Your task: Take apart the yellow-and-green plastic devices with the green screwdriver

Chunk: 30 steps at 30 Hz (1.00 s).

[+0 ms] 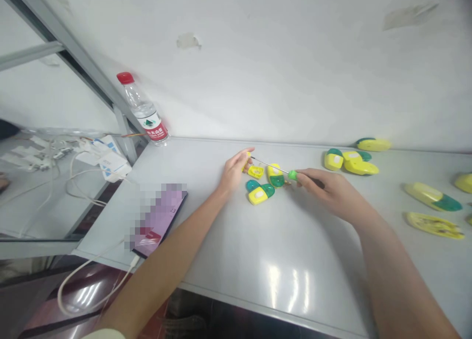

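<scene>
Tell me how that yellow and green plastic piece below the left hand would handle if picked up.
The yellow and green plastic piece looks like a thin glossy shell, so probably light and stiff, perhaps slippery. Its rounded ends may let it rock or slide on the smooth table.

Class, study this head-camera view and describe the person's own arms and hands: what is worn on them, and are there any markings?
The left hand and right hand are bare, with no gloves, rings or watch showing. The left forearm and right forearm are bare and unmarked. Only a pale sleeve edge shows, at the bottom of the view by the left arm.
</scene>
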{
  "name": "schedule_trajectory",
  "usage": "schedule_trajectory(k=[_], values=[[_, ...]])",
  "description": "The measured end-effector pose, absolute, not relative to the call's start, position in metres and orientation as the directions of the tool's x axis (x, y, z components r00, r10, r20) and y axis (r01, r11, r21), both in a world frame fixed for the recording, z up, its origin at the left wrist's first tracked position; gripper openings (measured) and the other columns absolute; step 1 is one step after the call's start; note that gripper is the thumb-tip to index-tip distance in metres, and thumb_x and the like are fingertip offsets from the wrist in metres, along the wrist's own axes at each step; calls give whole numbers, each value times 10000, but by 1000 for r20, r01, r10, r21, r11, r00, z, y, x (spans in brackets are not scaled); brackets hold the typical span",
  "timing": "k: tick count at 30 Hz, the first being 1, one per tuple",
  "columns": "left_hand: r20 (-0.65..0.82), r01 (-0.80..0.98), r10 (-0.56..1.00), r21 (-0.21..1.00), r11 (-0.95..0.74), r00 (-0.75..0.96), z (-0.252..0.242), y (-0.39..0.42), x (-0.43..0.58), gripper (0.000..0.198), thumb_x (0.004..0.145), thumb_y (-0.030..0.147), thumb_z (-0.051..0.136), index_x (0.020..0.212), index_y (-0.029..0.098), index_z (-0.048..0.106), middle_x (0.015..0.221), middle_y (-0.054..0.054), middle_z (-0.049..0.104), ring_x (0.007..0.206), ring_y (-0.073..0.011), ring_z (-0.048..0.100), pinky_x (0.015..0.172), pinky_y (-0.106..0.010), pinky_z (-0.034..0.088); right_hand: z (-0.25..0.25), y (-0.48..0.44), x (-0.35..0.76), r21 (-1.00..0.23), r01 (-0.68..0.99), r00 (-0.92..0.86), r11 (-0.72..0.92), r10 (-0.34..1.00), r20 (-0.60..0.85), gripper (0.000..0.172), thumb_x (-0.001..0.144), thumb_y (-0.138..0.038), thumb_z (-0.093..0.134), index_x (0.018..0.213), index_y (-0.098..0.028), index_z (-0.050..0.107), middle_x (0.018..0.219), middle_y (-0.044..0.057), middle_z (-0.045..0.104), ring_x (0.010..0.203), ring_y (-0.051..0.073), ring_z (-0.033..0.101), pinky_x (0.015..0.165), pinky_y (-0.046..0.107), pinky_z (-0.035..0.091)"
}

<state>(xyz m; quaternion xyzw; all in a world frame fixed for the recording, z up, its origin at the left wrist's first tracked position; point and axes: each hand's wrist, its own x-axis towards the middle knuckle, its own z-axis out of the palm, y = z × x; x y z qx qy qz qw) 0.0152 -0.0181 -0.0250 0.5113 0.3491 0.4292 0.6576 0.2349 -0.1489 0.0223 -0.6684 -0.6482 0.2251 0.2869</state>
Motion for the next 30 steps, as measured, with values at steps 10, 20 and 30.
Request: schedule_trajectory(k=[10,20,30], values=[[-25,-203,930,973,107,368,-24,-17,16,450,955,426,601,1279,132,707,844,-18,578,720,-99,484,707,-240,415,16,-145,233,-646,763,79,31,987,140,404,980,-509,517,1043,-204,774,1057,121,810,939,318,749,816,430,570],[-25,-163,933,983,89,358,-21,-19,15,458,964,436,585,1294,142,705,846,-18,582,734,-107,489,740,-247,429,13,-145,236,-629,775,139,55,957,255,348,925,-481,625,1073,-207,781,1081,119,808,946,307,747,812,409,575],[-28,-169,933,981,94,359,-22,-19,16,431,982,392,560,1296,131,698,849,-19,573,723,-102,484,731,-243,421,13,-146,239,-651,758,130,54,964,232,336,947,-477,611,1091,-225,780,1065,99,809,913,291,751,817,416,579]])
